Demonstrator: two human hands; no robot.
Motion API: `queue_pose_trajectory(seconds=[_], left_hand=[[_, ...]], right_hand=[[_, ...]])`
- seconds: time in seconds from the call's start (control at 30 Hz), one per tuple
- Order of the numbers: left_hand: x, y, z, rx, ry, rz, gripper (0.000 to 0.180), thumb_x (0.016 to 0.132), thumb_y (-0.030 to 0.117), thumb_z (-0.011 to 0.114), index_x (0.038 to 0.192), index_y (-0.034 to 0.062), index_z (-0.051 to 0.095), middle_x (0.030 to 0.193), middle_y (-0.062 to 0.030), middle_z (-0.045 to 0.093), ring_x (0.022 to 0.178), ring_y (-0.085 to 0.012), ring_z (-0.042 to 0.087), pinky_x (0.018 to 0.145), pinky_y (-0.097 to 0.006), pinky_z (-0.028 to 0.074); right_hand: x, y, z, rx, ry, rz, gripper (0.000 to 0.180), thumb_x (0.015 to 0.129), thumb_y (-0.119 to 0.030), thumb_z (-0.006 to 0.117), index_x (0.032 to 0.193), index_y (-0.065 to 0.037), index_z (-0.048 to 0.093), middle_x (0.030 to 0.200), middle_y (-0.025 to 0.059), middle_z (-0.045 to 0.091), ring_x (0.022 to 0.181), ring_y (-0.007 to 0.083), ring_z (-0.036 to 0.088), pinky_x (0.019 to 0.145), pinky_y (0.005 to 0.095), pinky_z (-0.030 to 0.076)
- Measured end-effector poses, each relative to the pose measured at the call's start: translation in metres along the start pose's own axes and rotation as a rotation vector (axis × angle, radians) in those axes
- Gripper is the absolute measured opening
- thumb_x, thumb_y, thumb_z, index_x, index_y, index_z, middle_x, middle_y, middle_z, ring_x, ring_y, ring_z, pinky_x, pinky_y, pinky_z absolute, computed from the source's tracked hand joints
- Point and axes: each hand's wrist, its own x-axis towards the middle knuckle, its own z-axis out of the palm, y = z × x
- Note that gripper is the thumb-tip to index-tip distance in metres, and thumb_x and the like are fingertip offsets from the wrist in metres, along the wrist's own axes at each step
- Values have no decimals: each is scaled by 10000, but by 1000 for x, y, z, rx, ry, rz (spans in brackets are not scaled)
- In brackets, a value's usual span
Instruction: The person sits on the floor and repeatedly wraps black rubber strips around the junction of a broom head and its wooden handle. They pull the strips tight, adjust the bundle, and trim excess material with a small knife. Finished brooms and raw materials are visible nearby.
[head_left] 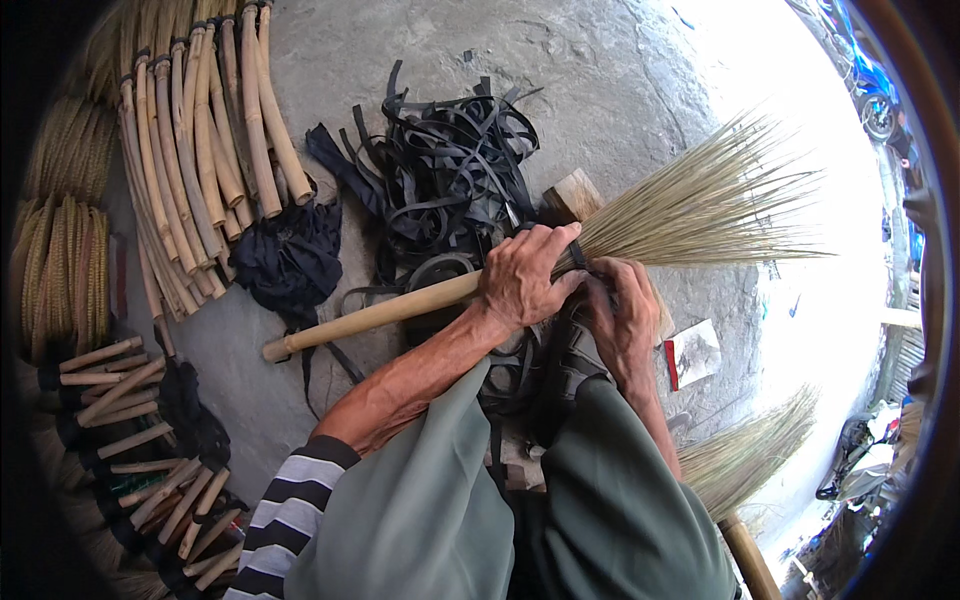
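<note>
Concrete floor (620,90) gives room beyond our fingers (560,238), wood block (572,196) near. Left hand (518,275) wraps the broom (610,228) neck; right hand (625,312) curls there, hold unclear. Pale bristles (710,200) fan rightward, tan handle (385,317) left.

Floor (620,100) lies open ahead; tangled black strips (450,165) block leftward.

Near centre, your left hand (525,272) hides the neck of the broom (690,205); your right hand's (627,312) exact grip is indistinct. At one o'clock, the broom partly covers a wooden block (572,194). At four, the lower edge crops a second broom (757,455). At two, a motorcycle (878,115) is too small for detail.
</note>
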Motion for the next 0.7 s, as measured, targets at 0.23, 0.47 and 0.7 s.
queue_pose_trajectory(seconds=[0.23, 0.47, 0.7], left_hand=[[2, 4, -2, 10, -17, -32, 655, 891, 332, 899, 1460, 129, 646, 1125, -127, 720, 1038, -383, 741, 880, -531, 609], [3, 4, -1, 19, -2, 8, 663, 867, 281, 897, 1455, 108, 645, 1145, -137, 713, 1044, -381, 740, 879, -529, 612], [4, 5, 0, 10, -10, 9, 655, 876, 264, 888, 1457, 89, 641, 1137, -144, 714, 1038, -386, 738, 878, -523, 615]], right_hand=[[-22, 7, 10, -46, 38, -51, 315, 1027, 26, 733, 1338, -16, 758, 1191, 190, 741, 1107, 362, 758, 973, 447, 610], [-22, 22, 22, -21, 68, -65, 382, 1028, 41, 738, 1403, -29, 746, 1222, 183, 732, 1078, 354, 777, 949, 428, 626], [-21, 30, 26, -122, 63, -171, 447, 990, 12, 747, 1429, -69, 750, 1212, 156, 718, 1090, 347, 742, 934, 449, 617]])
